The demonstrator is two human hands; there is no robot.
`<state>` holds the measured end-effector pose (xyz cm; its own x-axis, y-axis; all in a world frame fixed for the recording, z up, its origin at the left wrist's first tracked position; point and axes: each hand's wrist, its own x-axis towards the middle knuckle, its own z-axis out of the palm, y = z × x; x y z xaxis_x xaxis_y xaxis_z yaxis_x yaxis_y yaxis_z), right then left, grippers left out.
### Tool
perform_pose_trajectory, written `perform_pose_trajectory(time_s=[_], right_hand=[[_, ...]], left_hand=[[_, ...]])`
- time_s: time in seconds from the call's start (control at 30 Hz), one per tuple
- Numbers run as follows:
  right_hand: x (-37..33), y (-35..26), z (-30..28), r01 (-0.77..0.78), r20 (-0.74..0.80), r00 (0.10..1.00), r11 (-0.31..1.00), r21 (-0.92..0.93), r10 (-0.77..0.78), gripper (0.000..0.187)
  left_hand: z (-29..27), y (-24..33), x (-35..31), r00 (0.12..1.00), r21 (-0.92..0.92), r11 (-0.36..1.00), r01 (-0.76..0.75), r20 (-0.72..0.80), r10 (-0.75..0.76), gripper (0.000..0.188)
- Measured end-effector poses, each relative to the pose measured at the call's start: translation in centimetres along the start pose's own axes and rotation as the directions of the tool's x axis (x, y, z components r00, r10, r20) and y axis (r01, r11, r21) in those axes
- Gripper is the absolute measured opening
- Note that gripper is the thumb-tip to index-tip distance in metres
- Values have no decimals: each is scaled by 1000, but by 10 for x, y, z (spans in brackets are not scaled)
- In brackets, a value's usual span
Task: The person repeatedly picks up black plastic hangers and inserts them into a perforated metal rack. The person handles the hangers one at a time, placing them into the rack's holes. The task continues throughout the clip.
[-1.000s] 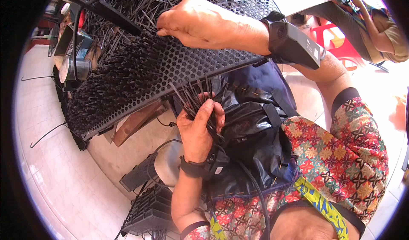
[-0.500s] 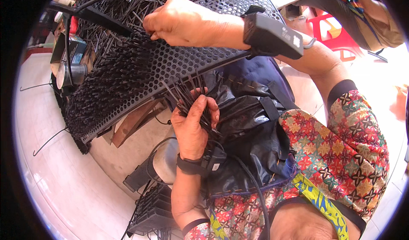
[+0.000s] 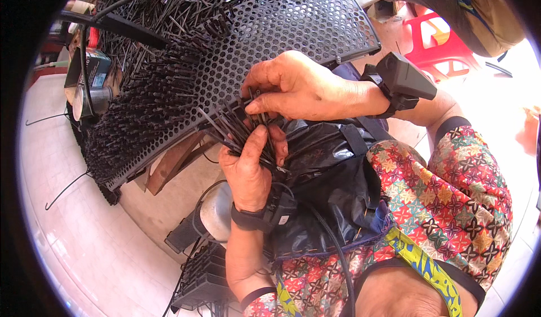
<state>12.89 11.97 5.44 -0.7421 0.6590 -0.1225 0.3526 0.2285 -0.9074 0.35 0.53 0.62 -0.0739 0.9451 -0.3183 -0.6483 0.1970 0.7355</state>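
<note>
Left hand: low, in front of the apron's top edge; the left hand (image 3: 248,173) is clenched round a bundle of thin black strips (image 3: 225,124), thumb across the front, tips fanning up and to the left.
Right hand: the right hand (image 3: 298,89) is just above the left, palm down, fingers curled, thumb and fingertips at the bundle's upper ends; cannot tell whether a strip is pinched.
Bundle: in the left fingers, at the near edge of the perforated board.
Board: black perforated board (image 3: 293,18), slanting across the upper middle; holes bare on its right part.
Upright strips: dense black bristle-like rows (image 3: 149,100) over the board's left part.
Loose strips: tangled heap (image 3: 186,7) beyond the board.
Left of board: metal can (image 3: 98,100), dark box (image 3: 93,69) near it; black bar (image 3: 124,28) reaching over the rows.
Wrists: black strapped device (image 3: 403,77) on the right, another (image 3: 276,207) on the left.
Wear: shiny black apron (image 3: 332,173), patterned shirt (image 3: 445,187).
Upper right: red stool (image 3: 437,44), part of another person (image 3: 499,18).
</note>
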Motion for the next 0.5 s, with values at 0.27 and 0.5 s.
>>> perform_pose_trajectory(time_s=[0.27,0.5], right_hand=[[1,3,-4,-7,-190,978,923,384,87,16],[31,-2,-35,351,-547,783,936,-5,-297,17]], left_hand=[[3,2,-1,996,56,998,-9,-84,14,20],[-2,-1,2,994,-66,996,62,-91,-68,19]])
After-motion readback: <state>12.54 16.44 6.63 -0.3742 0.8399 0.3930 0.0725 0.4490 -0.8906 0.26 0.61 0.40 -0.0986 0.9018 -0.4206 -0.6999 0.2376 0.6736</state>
